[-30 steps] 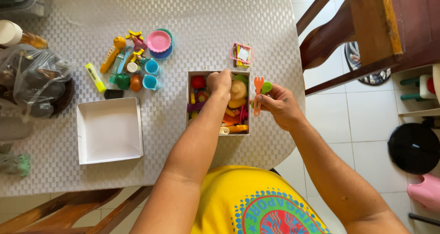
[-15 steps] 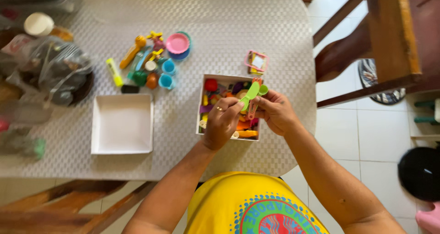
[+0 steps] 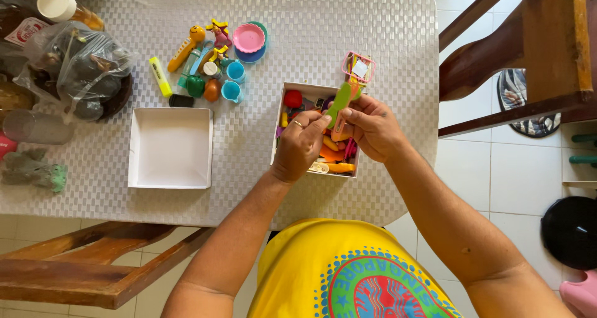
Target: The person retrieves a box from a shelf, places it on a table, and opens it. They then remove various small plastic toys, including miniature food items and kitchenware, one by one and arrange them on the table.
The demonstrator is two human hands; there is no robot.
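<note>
An empty white box lid (image 3: 170,147) lies beside a yellow highlighter (image 3: 160,76) and a plastic bag (image 3: 78,60).

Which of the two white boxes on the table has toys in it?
The white box under the hands, nearer the chair side, is packed with colourful toy pieces. The other white box, to its left, shows only its bare white bottom.
</note>
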